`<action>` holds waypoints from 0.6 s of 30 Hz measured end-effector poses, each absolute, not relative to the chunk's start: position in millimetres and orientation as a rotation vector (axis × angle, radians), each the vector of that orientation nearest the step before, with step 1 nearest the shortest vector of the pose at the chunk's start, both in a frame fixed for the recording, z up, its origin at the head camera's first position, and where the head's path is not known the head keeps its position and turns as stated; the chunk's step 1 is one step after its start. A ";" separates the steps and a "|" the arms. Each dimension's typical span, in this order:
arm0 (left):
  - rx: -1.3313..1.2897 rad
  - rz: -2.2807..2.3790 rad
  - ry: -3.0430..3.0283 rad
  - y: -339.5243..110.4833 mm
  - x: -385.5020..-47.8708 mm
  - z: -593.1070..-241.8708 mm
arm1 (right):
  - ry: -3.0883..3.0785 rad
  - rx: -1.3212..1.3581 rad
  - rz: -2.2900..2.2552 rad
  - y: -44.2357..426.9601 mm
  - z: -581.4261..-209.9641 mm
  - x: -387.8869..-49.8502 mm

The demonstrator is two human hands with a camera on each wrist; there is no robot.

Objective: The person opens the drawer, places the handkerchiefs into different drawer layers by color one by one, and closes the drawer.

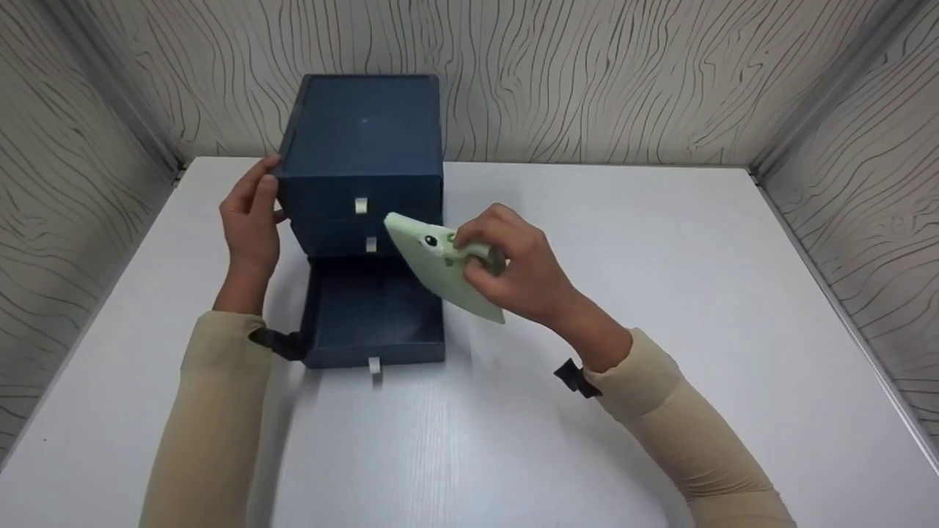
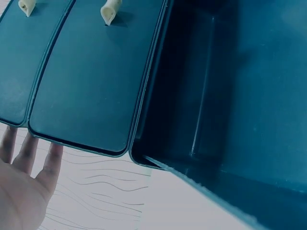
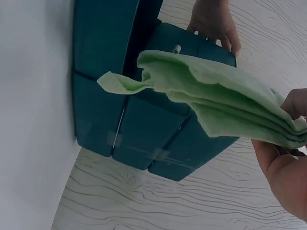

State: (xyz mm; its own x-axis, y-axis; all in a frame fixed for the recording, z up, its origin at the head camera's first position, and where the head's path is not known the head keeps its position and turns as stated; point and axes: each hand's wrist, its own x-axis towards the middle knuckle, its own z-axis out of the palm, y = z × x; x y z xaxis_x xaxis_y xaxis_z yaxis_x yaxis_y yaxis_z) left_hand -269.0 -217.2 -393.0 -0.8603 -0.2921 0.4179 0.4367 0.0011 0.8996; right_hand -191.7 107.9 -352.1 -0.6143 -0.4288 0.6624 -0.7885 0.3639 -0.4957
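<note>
My right hand [image 1: 524, 264] pinches a pale green folded cloth [image 1: 433, 268] with a dark eye-like mark on it. In the right wrist view the cloth [image 3: 206, 91] hangs in layered folds from the fingers. It is held in the air just right of a dark blue drawer unit [image 1: 367, 128], partly over the pulled-out bottom drawer [image 1: 411, 353]. Along the unit's left side rests my left hand [image 1: 251, 220], its fingers [image 2: 50, 165] fairly straight against the side in the left wrist view. Both upper drawers are closed, and the bottom drawer's visible floor is bare.
Small pale pull tabs [image 1: 361, 206] mark the drawer fronts. The unit stands on a white table [image 1: 623, 257], near the back wall [image 1: 587, 81] with its wood-grain line pattern. Side panels flank the table.
</note>
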 end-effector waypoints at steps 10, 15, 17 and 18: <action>-0.145 -1.905 -1.791 -217.8 -268.7 -393.0 | -2.165 1.167 1.033 63.3 -364.6 -193.6; -0.126 -1.882 -1.821 -218.4 -268.3 -394.5 | -2.235 1.216 0.834 46.6 -367.3 -194.4; -0.129 -1.884 -1.821 -218.7 -268.4 -394.7 | -2.256 1.229 0.770 39.7 -368.7 -196.6; -0.131 -1.883 -1.823 -218.7 -268.3 -394.6 | -2.267 1.231 0.746 36.2 -369.9 -198.0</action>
